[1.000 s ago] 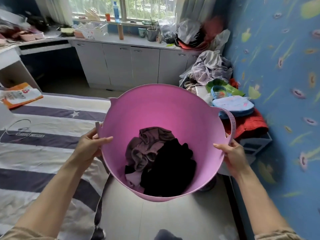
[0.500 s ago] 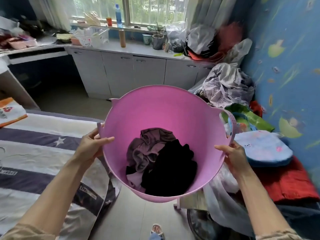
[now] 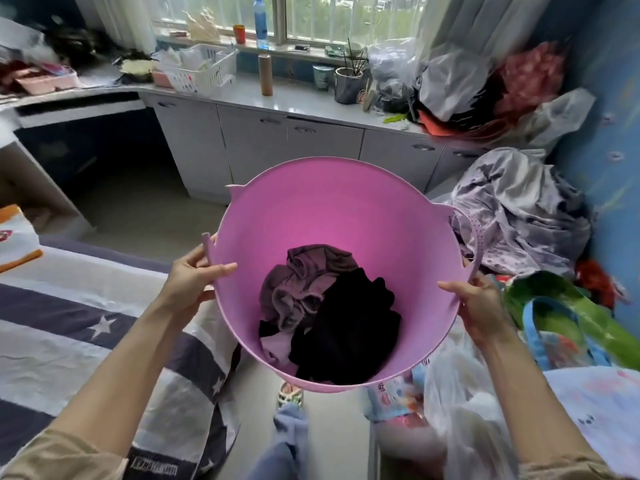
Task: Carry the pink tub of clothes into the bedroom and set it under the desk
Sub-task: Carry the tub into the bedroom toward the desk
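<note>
closer now than a second ago, the white bench (image 3: 242,95) and its dark opening fill more of the view. both hands hold the round pink plastic tub (image 3: 343,216) in the air between the striped bed (image 3: 69,323) and a clutter pile, left hand (image 3: 194,275) and right hand (image 3: 481,306) each clamped on its rim, mauve and black clothes (image 3: 329,313) inside.

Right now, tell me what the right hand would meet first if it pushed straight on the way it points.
The right hand, gripping the pink plastic tub by its rim, points ahead and slightly left. Apart from the tub itself, the white cabinet doors under the counter probably come first, though depth is unclear.
</note>
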